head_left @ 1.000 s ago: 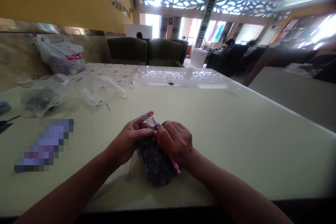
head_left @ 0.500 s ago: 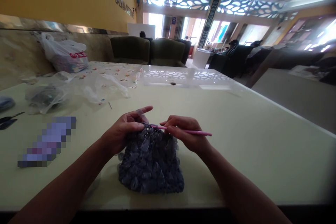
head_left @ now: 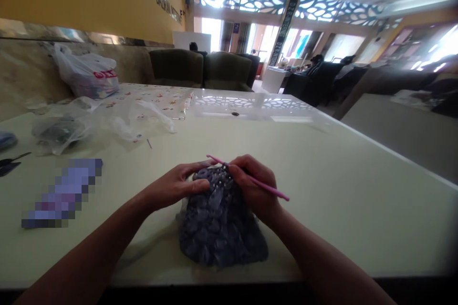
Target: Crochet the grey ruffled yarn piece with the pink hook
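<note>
A dark blue-grey crocheted piece (head_left: 218,224), covered in petal-like tufts, rests on the table in front of me with its upper edge raised. My left hand (head_left: 186,183) grips that edge from the left, thumb on the near face and fingers behind. In my right hand (head_left: 255,183) is a pink crochet hook (head_left: 268,188), held in a closed grip. Its tip points up and left past the top of the piece, and its end sticks out to the right. The right fingers also touch the piece's upper right edge. A strand of yarn trails left on the table.
On the white table (head_left: 350,190) lie a blurred-out bluish item (head_left: 67,195), dark scissors (head_left: 10,167) and a thin small stick (head_left: 149,143). Clear plastic bags (head_left: 59,133) and a full white carrier bag (head_left: 89,76) are at the back left. Armchairs (head_left: 227,69) stand beyond.
The crocheted piece has shifted right and turned slightly. The hook's tip has come up above its top edge, and the hook slants more steeply. My left hand has moved right, its forefinger lower.
</note>
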Tool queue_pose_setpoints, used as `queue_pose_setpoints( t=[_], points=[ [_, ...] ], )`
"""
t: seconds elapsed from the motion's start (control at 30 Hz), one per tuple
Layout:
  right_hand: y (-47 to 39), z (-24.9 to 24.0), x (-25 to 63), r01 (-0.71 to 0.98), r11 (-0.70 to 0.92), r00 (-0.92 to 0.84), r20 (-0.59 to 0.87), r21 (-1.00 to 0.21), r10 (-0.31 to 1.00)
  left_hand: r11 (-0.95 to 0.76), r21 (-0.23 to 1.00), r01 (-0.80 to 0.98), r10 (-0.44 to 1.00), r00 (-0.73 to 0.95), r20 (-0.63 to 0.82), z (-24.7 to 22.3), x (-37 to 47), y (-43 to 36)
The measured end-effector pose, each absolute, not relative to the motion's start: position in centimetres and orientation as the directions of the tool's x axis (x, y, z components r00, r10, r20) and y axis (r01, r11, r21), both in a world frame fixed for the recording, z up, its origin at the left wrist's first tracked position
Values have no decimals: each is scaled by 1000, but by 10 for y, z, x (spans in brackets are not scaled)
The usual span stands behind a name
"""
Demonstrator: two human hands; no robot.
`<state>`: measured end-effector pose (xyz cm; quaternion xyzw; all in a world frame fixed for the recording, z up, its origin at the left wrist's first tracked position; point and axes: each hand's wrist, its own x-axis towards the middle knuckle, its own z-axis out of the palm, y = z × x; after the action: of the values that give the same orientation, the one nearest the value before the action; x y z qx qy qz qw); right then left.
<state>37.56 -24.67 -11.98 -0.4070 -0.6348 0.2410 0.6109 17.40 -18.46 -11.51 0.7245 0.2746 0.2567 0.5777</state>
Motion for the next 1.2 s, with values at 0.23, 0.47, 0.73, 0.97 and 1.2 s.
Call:
queue_pose_setpoints(
  t=[0.23, 0.47, 0.73, 0.97, 1.2],
  points=[
    [-243, -124, 373, 135, 496, 149, 512, -858, 846, -222, 975, -10, 793, 580, 187, -112, 169, -180],
    [-243, -130, 371, 312, 742, -202, 721, -594, 663, 207, 951, -230, 807, 590, -32, -112, 189, -209],
    [-240, -131, 372, 800, 590, -444, 769, 108, 460, 139, 975, -176, 883, 467, -42, -112, 192, -207],
    [-253, -131, 367, 720, 683, -414, 864, 119, 287, 430, 847, -312, 727, 676, -120, -110, 188, -208],
    [-246, -120, 377, 396, 801, -232, 795, -449, 560, 363, 868, -340, 723, 690, -32, -104, 170, -191]
  ],
)
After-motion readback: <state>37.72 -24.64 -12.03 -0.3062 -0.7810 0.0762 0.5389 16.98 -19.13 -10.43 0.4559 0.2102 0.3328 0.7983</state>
